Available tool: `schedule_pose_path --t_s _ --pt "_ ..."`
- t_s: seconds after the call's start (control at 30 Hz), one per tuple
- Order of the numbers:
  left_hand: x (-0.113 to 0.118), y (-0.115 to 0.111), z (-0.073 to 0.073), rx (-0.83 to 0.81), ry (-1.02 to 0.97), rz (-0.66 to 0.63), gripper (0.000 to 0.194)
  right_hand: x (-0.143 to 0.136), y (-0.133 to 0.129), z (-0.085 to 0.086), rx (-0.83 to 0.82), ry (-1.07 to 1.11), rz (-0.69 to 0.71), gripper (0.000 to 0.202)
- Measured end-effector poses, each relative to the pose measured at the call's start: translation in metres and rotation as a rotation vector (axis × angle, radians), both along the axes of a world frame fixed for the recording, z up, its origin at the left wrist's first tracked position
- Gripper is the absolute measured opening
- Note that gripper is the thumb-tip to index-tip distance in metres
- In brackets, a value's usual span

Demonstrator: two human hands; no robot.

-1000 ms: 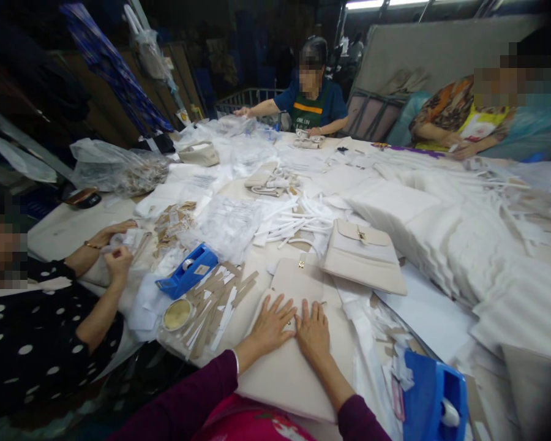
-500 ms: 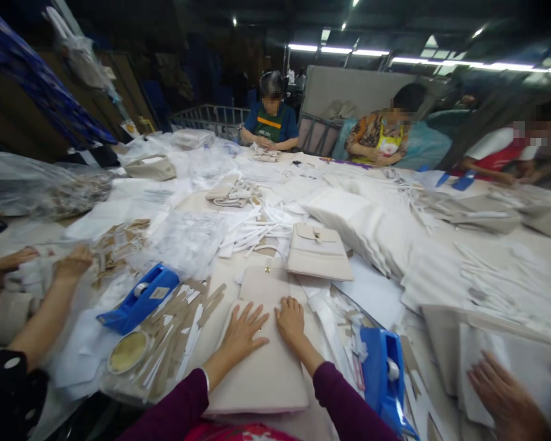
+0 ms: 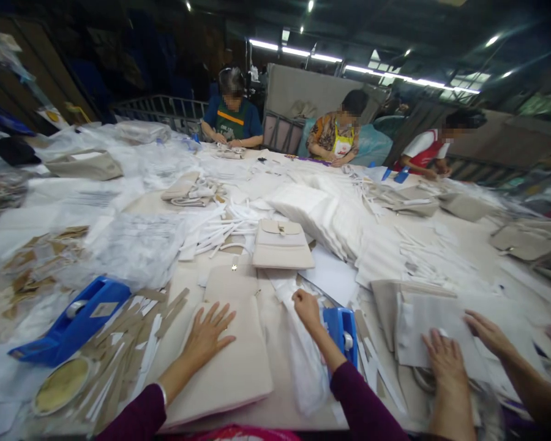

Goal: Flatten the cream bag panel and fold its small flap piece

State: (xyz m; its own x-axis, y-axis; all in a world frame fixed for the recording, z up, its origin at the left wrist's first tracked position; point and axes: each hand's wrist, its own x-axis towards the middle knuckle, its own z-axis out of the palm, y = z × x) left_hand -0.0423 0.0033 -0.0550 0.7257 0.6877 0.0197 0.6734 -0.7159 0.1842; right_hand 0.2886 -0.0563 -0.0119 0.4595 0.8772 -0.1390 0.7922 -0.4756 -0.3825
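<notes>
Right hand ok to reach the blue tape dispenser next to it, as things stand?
Probably yes. The right hand lies on the white plastic wrap, just left of the blue tape dispenser, with only flat paper scraps between them. The co-worker's hands are farther right on another cream bag and do not block it.

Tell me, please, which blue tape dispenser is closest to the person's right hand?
The blue plastic tape dispenser just beside the right hand; the other lies far left.

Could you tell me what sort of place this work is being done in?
Probably a handbag packing or finishing workshop: several seated workers share one long table strewn with cream bags, stacks of white wrapping sheets and blue tape dispensers.
</notes>
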Motion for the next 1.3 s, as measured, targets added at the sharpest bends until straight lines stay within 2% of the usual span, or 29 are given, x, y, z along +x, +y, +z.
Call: schedule_pose_path --t_s 0.1,0.17,0.23,0.3,0.4,0.47,0.57,0.63,0.77,0.97,1.07,1.2,1.3 --pt "0.0 -0.001 0.001 -0.017 0.023 0.007 0.059 0.088 0.004 0.005 -0.033 -0.079 -0.041 0.035" --pt "0.0 -0.002 0.003 -0.043 0.047 0.015 0.06 0.134 0.005 0.005 -0.063 -0.119 -0.031 0.04" --pt "0.0 -0.003 0.005 -0.062 0.061 0.014 0.061 0.165 0.006 -0.002 -0.102 -0.141 0.009 0.049" --pt "0.0 -0.004 0.006 -0.069 0.067 0.009 0.062 0.182 0.005 -0.012 -0.139 -0.149 0.06 0.064" --pt "0.001 -0.004 0.006 -0.067 0.071 0.013 0.062 0.192 0.007 -0.027 -0.215 -0.237 0.183 0.073" --pt "0.003 -0.004 0.009 -0.067 0.067 0.023 0.062 0.197 0.011 -0.033 -0.267 -0.317 0.268 0.061" --pt "0.005 -0.006 0.016 -0.093 0.059 0.033 0.061 0.204 0.019 -0.036 -0.304 -0.344 0.328 0.031" --pt "0.007 -0.006 0.021 -0.114 0.053 0.038 0.061 0.21 0.025 -0.037 -0.318 -0.341 0.356 0.024" --pt "0.01 -0.006 0.025 -0.109 0.055 0.041 0.06 0.217 0.032 -0.04 -0.353 -0.367 0.415 0.03" --pt "0.007 -0.001 0.012 -0.033 0.071 0.018 0.057 0.222 0.037 -0.044 -0.362 -0.41 0.439 0.03" --pt "0.006 0.001 0.01 -0.028 0.084 0.005 0.057 0.221 0.037 -0.043 -0.333 -0.412 0.441 0.03" --pt "0.012 0.0 0.021 -0.102 0.148 0.039 0.059 0.221 0.035 -0.043 -0.32 -0.398 0.471 0.061" --pt "0.017 -0.003 0.032 -0.112 0.173 0.049 0.056 0.226 0.035 -0.045 -0.331 -0.417 0.483 0.043"
